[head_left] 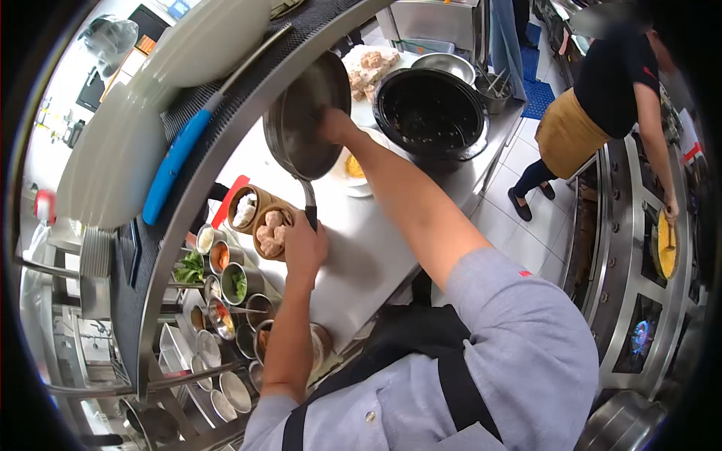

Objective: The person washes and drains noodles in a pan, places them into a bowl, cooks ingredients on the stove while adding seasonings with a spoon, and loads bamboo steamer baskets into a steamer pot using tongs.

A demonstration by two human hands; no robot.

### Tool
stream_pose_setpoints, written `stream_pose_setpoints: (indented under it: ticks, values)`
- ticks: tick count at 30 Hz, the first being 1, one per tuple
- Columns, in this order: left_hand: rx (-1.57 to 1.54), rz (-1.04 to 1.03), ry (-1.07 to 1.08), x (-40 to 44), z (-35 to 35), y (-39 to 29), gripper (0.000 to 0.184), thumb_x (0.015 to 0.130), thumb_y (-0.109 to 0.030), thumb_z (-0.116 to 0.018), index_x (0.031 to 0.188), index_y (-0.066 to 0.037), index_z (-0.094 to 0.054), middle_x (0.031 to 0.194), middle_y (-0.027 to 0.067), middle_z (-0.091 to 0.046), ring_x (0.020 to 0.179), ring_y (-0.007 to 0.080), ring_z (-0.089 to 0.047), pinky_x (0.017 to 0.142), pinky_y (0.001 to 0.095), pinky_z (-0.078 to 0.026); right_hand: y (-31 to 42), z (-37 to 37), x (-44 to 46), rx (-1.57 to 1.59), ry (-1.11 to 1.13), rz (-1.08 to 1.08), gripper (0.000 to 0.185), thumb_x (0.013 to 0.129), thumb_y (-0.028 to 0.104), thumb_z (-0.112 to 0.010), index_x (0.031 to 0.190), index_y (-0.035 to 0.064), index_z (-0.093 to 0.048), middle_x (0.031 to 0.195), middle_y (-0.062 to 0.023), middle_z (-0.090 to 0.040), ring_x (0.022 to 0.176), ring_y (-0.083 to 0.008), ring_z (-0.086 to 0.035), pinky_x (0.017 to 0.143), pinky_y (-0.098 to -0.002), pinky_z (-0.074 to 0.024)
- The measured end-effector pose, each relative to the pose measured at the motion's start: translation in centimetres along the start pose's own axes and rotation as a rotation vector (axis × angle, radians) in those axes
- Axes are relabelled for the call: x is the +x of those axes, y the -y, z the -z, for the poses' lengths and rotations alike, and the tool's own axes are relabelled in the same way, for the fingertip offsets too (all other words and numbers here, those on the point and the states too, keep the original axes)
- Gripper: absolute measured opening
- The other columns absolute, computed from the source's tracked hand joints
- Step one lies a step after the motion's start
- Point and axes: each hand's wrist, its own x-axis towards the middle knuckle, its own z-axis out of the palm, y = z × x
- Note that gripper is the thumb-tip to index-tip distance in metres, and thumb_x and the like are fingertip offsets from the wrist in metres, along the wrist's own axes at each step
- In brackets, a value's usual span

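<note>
1. From where I stand, the left hand [307, 244] is closed round the black handle [310, 214] of a dark pan [304, 90]. It is low on the handle, its forearm running up from the person's body nearly in line with the grip.

2. The pan is held tilted steeply above the counter [357, 248], its long axis leading from the left hand away from the person.

3. What matters most, I judge, is how the pan sits against the white plate [359, 191]: the bowl of the pan lies to the plate's left, their outlines meeting. I can't tell how high the rim stands over it. Yellow food [353, 167] is on the plate.

4. The right hand [336, 128] is nearer the bowl of the pan and the plate. Its bare arm stretches long across the counter, passing over the plate's edge. The fingers blur against the dark metal; I can't tell whether they're curled round anything.

5. A bamboo basket [256, 246] of pale, rounded pieces is just beside the left hand. A big black pot [421, 90] stands towards the counter's aisle-side edge, beyond the right forearm.
</note>
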Motion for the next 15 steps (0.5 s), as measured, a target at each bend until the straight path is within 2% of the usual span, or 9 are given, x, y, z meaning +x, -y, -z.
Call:
stream_pose_setpoints:
  ticks: [2, 6, 8, 9, 11, 12, 13, 14, 15]
  values:
    - [0.006, 0.035, 0.023, 0.6, -0.2, 0.9, 0.024, 0.091, -0.018, -0.057, 0.101, 0.003, -0.052, 0.086, 0.0303, -0.064, 0.085, 0.0481, -0.063, 0.075, 0.0553, -0.048, 0.1, -0.7, 0.5, -0.069, 0.269, 0.098, 0.029, 0.083, 0.012, -0.055, 0.108, -0.0018, -0.063, 0.087, -0.026, -0.067, 0.088, -0.042, -0.066, 0.085, -0.0499, -0.0515]
    - [0.087, 0.065, 0.029, 3.1, 0.4, 1.9, 0.028, 0.092, -0.023, -0.056, 0.104, 0.002, -0.052, 0.091, 0.0292, -0.066, 0.088, 0.0474, -0.064, 0.078, 0.0541, -0.049, 1.3, -0.3, -2.3, 0.009, 0.164, 0.051, 0.026, 0.082, 0.011, -0.054, 0.104, -0.001, -0.063, 0.084, -0.0262, -0.067, 0.083, -0.0408, -0.066, 0.082, -0.0497, -0.0521]
    - [0.095, 0.108, 0.057, 4.4, 1.5, 2.1, 0.03, 0.092, -0.024, -0.056, 0.105, 0.003, -0.053, 0.093, 0.0287, -0.066, 0.09, 0.047, -0.064, 0.079, 0.0538, -0.049, -0.9, -0.6, -4.1, -0.159, 0.182, 0.046, 0.024, 0.084, 0.013, -0.055, 0.104, 0.0019, -0.064, 0.095, -0.0236, -0.068, 0.089, -0.0366, -0.067, 0.083, -0.0499, -0.0514]
    - [0.11, 0.148, 0.081, 4.8, 1.9, 2.3, 0.032, 0.093, -0.025, -0.055, 0.107, 0.003, -0.054, 0.095, 0.0281, -0.066, 0.091, 0.0466, -0.064, 0.081, 0.0535, -0.049, -0.1, 0.6, -4.8, -0.433, 0.42, -0.078, 0.03, 0.088, 0.017, -0.054, 0.111, 0.0012, -0.063, 0.11, -0.0223, -0.067, 0.104, -0.035, -0.064, 0.089, -0.0535, -0.0475]
    - [0.12, 0.205, 0.044, 5.5, 1.9, 3.6, 0.037, 0.089, -0.026, -0.057, 0.116, -0.001, -0.057, 0.102, 0.0261, -0.067, 0.102, 0.0442, -0.063, 0.086, 0.0524, -0.049, -2.8, -1.2, -8.1, -0.794, 0.137, 0.081, 0.033, 0.087, 0.018, -0.057, 0.113, -0.0014, -0.064, 0.113, -0.0186, -0.065, 0.106, -0.0365, -0.062, 0.089, -0.0521, -0.0453]
    - [0.003, 0.081, 0.001, 5.5, 1.8, 4.7, 0.037, 0.085, -0.026, -0.058, 0.114, -0.002, -0.06, 0.103, 0.0256, -0.067, 0.102, 0.0439, -0.063, 0.086, 0.0522, -0.049, -2.7, -0.6, -8.2, -0.915, 0.3, 0.129, 0.039, 0.085, 0.018, -0.057, 0.114, -0.0069, -0.064, 0.116, -0.023, -0.062, 0.103, -0.0377, -0.062, 0.091, -0.0544, -0.0452]
    - [-0.038, 0.08, -0.018, 5.0, 1.8, 5.0, 0.035, 0.082, -0.024, -0.058, 0.108, -0.001, -0.062, 0.103, 0.0263, -0.067, 0.104, 0.0451, -0.061, 0.087, 0.0526, -0.047, -1.6, -0.4, -9.8, -1.014, 0.208, 0.151, 0.034, 0.083, 0.02, -0.057, 0.101, -0.0078, -0.068, 0.108, -0.0239, -0.065, 0.1, -0.0384, -0.062, 0.091, -0.055, -0.0455]
    - [-0.049, -0.033, -0.058, 5.2, 0.7, 7.2, 0.029, 0.081, -0.021, -0.061, 0.101, 0.0, -0.064, 0.093, 0.0261, -0.067, 0.082, 0.0397, -0.067, 0.074, 0.0492, -0.052, -1.0, 0.2, -10.8, -0.899, 0.432, 0.096, 0.027, 0.082, 0.019, -0.057, 0.088, -0.0021, -0.073, 0.092, -0.0203, -0.069, 0.09, -0.0368, -0.067, 0.085, -0.0558, -0.0483]
    - [-0.423, 0.244, 0.17, 4.0, 2.1, 5.4, 0.019, 0.083, -0.016, -0.062, 0.093, 0.0, -0.063, 0.078, 0.0179, -0.065, 0.055, 0.0271, -0.063, 0.052, 0.0406, -0.051, 3.1, 3.8, -11.8, -0.661, 0.487, -0.118, 0.021, 0.08, 0.017, -0.058, 0.077, 0.0034, -0.074, 0.076, -0.0162, -0.07, 0.073, -0.0328, -0.069, 0.077, -0.0527, -0.0513]
